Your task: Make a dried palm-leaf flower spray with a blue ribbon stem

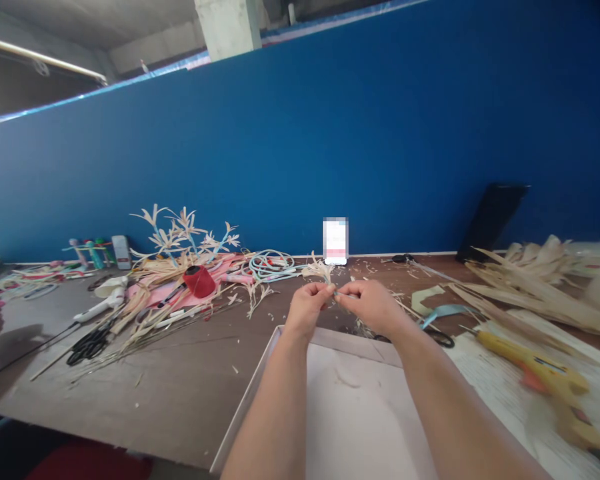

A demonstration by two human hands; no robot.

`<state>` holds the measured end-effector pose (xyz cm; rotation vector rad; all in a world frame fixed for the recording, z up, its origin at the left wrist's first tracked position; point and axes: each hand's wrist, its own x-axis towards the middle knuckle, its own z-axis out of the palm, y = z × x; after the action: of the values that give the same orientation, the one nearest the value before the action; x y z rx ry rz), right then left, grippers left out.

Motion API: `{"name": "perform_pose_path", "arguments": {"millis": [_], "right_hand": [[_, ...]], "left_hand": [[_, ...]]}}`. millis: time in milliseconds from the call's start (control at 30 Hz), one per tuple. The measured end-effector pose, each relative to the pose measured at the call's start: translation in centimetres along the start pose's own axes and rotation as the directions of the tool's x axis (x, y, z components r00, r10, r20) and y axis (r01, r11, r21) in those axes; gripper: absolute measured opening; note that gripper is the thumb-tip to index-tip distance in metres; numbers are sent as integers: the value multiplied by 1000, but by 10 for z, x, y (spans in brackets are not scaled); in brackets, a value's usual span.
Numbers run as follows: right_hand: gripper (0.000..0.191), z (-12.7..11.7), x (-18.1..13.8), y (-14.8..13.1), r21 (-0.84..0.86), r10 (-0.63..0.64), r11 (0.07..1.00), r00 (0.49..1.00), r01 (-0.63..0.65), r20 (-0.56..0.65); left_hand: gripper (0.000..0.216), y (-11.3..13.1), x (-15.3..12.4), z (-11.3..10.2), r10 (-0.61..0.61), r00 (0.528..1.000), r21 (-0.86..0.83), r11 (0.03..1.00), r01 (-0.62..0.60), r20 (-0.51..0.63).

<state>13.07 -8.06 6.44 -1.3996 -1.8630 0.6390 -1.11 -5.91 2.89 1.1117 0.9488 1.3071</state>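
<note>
A small pale flower of dried husk strips stands up from the fingertips of my left hand, which pinches it at its base. Close beside it, my right hand is closed in a pinch, thumb against forefinger. A tiny bluish bit shows between the two hands, too small to name. Both hands are above the far edge of a white shallow box lid. Scraps of husk lie on the table around them.
On the left are finished husk flowers, a red thread spool, black scissors and a white glue gun. A phone stands against the blue partition. At right lie dried husks and a yellow glue gun.
</note>
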Motion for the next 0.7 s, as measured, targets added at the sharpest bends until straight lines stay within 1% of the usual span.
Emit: {"name": "perform_pose_path", "arguments": {"millis": [200,367,467,533,633,700], "right_hand": [[26,2,-2,-5,-26,-7,1000,1000,6,-18],[26,5,-2,-7,-6,-10,1000,1000,10,-20],[25,5,-2,-7,87,6,996,1000,-4,-22],[25,4,-2,-6,190,22,982,1000,-17,-20],[26,2,-2,-4,341,89,936,996,-86,7],[27,2,-2,-3,408,143,902,989,-143,31]], "left_hand": [[31,0,-1,-1,14,999,7,1000,-13,-47],[32,2,-2,1,-8,995,-44,999,4,-99],[32,7,-4,3,-14,995,-86,996,6,-95],[32,10,-6,4,-31,998,-120,992,24,-58],[34,14,-7,4,-63,998,-188,980,66,19],[38,15,-8,3,-84,995,-223,970,92,48]]}}
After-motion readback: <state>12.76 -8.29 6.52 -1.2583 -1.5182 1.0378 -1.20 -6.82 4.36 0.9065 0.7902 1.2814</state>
